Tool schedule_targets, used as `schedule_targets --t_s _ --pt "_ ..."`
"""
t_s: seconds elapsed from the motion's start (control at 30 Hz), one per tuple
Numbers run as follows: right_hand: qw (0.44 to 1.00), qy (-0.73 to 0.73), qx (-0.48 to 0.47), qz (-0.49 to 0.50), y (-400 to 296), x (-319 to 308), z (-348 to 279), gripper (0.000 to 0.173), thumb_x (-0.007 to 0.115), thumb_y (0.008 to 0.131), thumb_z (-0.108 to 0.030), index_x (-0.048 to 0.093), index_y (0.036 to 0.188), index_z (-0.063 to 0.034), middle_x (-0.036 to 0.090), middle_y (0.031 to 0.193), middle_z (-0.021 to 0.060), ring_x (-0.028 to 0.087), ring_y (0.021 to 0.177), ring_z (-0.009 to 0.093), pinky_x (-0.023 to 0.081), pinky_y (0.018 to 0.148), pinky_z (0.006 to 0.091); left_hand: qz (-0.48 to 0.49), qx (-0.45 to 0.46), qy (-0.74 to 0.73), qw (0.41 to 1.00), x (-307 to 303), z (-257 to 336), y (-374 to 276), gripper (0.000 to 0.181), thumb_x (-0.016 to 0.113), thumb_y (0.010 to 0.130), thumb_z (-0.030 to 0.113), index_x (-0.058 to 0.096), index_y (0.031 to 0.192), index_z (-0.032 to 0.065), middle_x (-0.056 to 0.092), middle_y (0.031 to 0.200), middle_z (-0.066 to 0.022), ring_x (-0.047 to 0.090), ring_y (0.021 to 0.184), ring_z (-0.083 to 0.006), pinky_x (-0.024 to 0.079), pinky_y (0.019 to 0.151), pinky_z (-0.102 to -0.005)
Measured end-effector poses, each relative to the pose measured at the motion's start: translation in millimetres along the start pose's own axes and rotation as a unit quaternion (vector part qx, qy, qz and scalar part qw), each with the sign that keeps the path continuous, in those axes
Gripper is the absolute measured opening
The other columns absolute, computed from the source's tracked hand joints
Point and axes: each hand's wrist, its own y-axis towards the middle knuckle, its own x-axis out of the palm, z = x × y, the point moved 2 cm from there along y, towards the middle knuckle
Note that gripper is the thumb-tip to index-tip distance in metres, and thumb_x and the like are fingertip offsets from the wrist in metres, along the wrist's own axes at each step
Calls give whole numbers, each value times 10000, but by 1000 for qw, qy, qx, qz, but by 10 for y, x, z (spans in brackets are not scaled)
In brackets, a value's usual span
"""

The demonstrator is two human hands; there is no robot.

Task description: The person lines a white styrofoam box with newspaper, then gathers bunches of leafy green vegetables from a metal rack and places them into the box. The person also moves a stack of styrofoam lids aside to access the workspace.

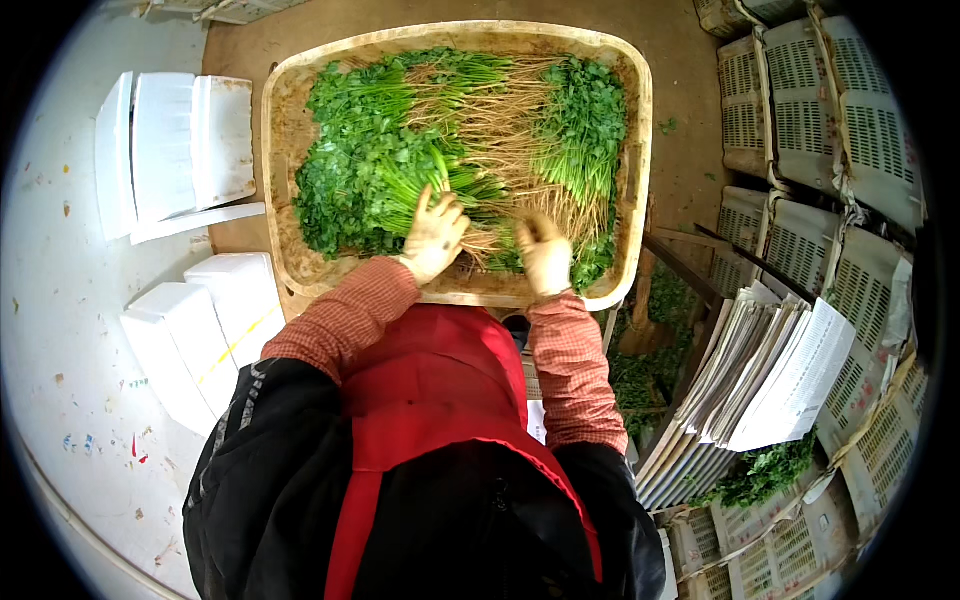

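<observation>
A large, stained plastic tub (457, 28) in front of me holds leafy green herbs with long brown roots, apparently coriander. The leaves of one pile (345, 165) face left, those of another pile (581, 112) lie on the right, and the roots (499, 120) meet in the middle. My left hand (437, 234), smudged with dirt, is closed around the stems of a coriander bunch (397, 191) near the tub's front. To its right, my right hand (545, 253) is curled low over the roots; its fingertips are blurred, so what they hold is unclear.
White foam boxes (202, 322) and foam pieces (165, 150) stand at the left. Slotted plastic crates (802, 97) are stacked along the right. A thick stack of papers (757, 367) stands lower right, beside loose greens (765, 472). A dark bar (682, 266) runs near the tub's right corner.
</observation>
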Motion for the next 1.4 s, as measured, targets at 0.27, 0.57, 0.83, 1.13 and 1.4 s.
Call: schedule_targets --t_s 0.27,0.57,0.83,1.13,1.4 --pt "939 -271 -206 47 508 110 -345 606 706 719 -151 458 1267 -70 534 1217 164 499 1131 311 407 947 419 72 -22 -59 995 -58 -163 -112 433 730 549 242 610 917 48 566 1077 -95 442 1177 -254 178 1093 -518" --pt "940 -291 -166 -61 358 562 157 167 549 832 -98 589 978 -29 626 827 131 612 701 241 517 587 322 34 -37 -78 996 -16 -96 -32 660 587 767 338 354 1352 140 386 1355 -124 385 1218 -254 200 1059 -478" --pt "989 -15 -92 -112 -88 304 47 178 674 736 -102 629 885 -17 642 920 169 622 841 312 505 757 365 84 22 -125 988 -13 -122 -140 235 577 706 120 641 930 94 564 1131 -86 445 1164 -243 184 1061 -510" --pt "941 -312 -114 -56 389 360 129 429 677 766 -223 557 1131 -33 614 1016 179 585 910 288 478 819 415 166 32 -128 977 114 -256 -312 197 613 738 182 626 921 111 589 1042 -51 485 1126 -231 263 1025 -550" --pt "875 -408 -245 -93 97 527 -118 609 700 709 -270 471 1230 -53 580 1071 132 515 1022 286 421 775 406 175 22 -144 974 88 -243 -356 212 642 720 195 625 914 109 589 1025 -57 492 1112 -241 269 1020 -551"
